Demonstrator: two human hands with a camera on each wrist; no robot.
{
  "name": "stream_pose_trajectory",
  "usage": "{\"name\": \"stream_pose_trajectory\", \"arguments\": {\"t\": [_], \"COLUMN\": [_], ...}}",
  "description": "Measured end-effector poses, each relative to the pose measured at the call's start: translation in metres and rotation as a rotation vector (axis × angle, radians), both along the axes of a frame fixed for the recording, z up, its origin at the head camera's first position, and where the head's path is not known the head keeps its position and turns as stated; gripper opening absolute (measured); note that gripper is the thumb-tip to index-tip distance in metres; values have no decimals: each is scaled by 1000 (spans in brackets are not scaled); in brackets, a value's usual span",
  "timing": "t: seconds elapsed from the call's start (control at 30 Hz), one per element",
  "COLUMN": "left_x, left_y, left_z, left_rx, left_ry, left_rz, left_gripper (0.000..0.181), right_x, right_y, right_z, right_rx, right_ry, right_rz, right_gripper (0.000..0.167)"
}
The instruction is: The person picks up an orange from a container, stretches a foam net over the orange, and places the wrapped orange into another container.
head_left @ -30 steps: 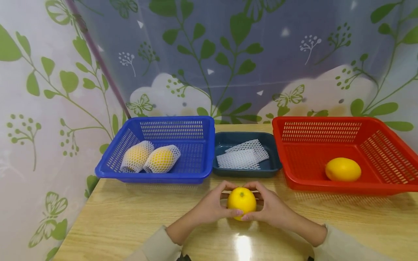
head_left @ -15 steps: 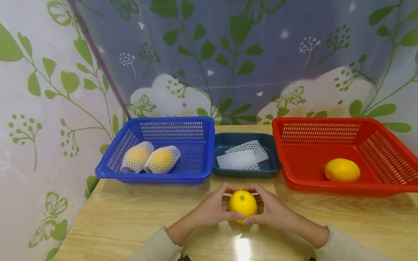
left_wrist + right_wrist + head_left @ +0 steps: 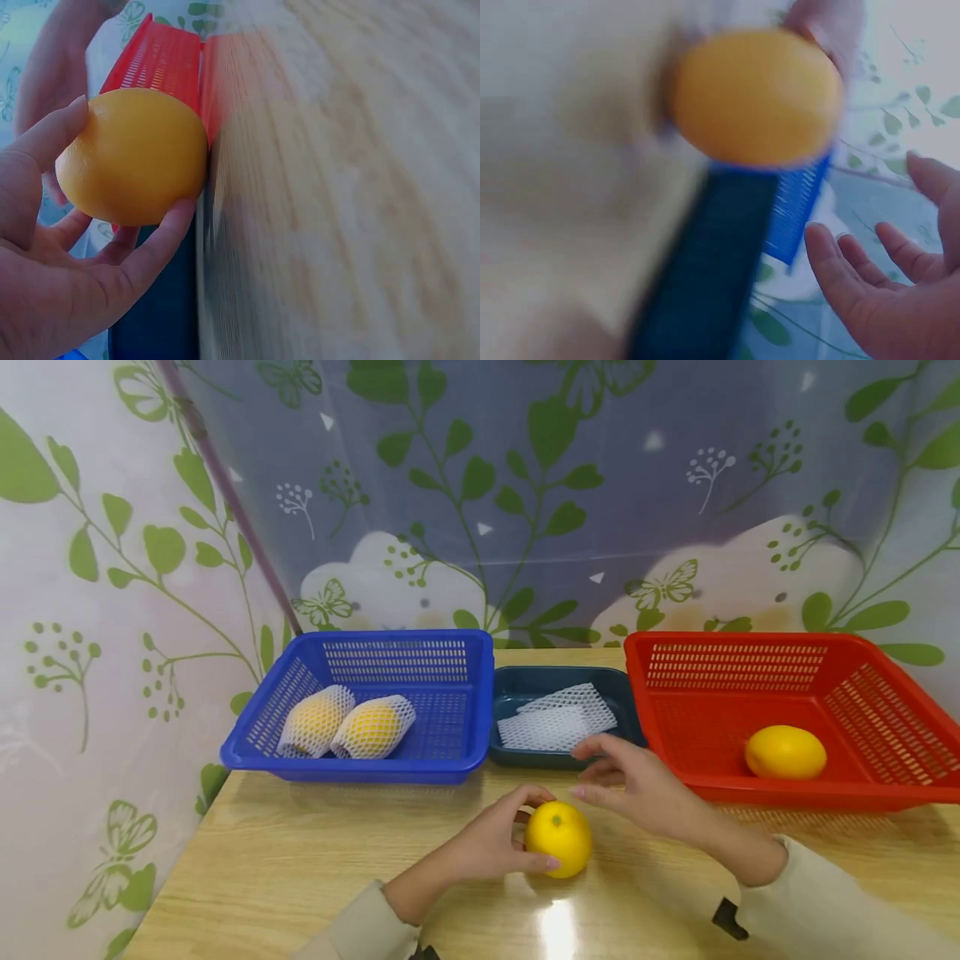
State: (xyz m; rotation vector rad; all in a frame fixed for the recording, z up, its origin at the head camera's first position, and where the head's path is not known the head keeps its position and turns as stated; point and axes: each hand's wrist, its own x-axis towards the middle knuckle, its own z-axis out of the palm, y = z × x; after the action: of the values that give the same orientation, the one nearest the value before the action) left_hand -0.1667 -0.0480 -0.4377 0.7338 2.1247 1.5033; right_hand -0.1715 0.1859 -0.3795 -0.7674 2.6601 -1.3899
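A round yellow citrus fruit (image 3: 558, 839) stands on the table, its stem end visible. My left hand (image 3: 498, 835) grips it from the left, thumb in front and fingers curled behind, as the left wrist view also shows. To the right of the fruit and apart from it, my right hand (image 3: 637, 789) is raised with loosely bent fingers, holding nothing. Its fingertips are close to the front rim of a dark green tray (image 3: 517, 681). White foam net sleeves (image 3: 547, 728) lie flat in that tray, overlapping each other.
At the back left, a blue basket (image 3: 442, 766) holds two yellow fruits in foam nets (image 3: 372, 728). A red basket (image 3: 720, 785) at the back right holds one bare yellow fruit (image 3: 785, 752). Patterned curtains (image 3: 465, 485) hang behind the wooden table (image 3: 300, 835).
My right hand has let go of the citrus fruit and moved up and right, toward the green tray. My left hand stays on the fruit, which has hardly moved.
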Motion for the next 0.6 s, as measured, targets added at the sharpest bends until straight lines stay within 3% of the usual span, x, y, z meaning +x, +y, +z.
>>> {"name": "stream_pose_trajectory", "arguments": {"t": [0.13,0.3,0.43,0.6], "left_x": [0,-2,-2,-1], "left_y": [1,1,1,-3], "left_z": [0,0,0,-1], "left_rx": [-22,-61,-63,-83], "left_ry": [14,47,32,32], "left_rz": [-17,-44,-57,-74], "left_gripper": [62,65,67,68], "right_x": [-25,-58,-76,-93], "right_y": [-2,-10,-20,-33], "right_z": [26,47,49,45], "right_rx": [80,327,525,667], "right_ry": [108,224,217,161], "right_rz": [-77,-91,-58,-65], "right_gripper": [34,37,42,48]}}
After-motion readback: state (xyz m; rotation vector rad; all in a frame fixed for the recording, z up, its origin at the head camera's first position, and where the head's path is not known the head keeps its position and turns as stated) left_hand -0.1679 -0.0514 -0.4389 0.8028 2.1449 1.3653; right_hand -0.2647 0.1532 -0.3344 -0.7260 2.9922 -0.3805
